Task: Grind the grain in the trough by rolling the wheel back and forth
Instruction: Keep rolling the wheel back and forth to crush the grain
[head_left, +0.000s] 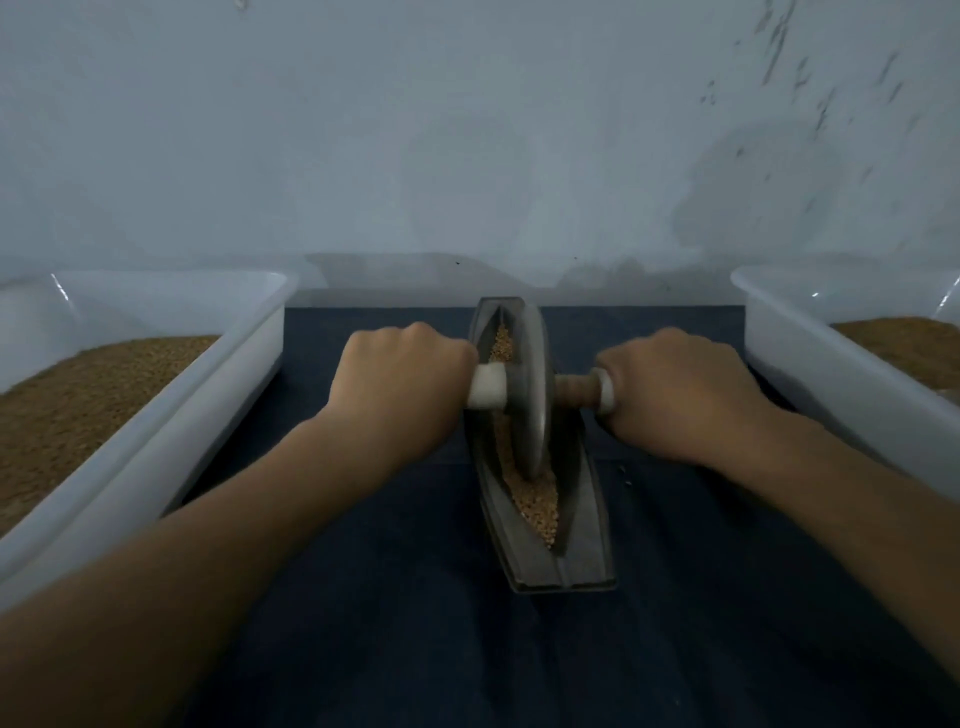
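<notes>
Grain (535, 501) lies along the groove of a narrow dark metal trough (582, 525), which sits lengthwise on a dark blue cloth (415, 597) covering the surface. A grey metal wheel (530, 395) stands upright on edge in the trough, toward its far half, with grain showing both beyond and in front of it. Its axle handle (574, 389) runs crosswise. The left hand (400, 379) is curled around the white-wrapped left end, and the right hand (675, 389) is clamped on the right end. White plastic tubs (249, 364) holding brown grain flank the cloth on both sides.
</notes>
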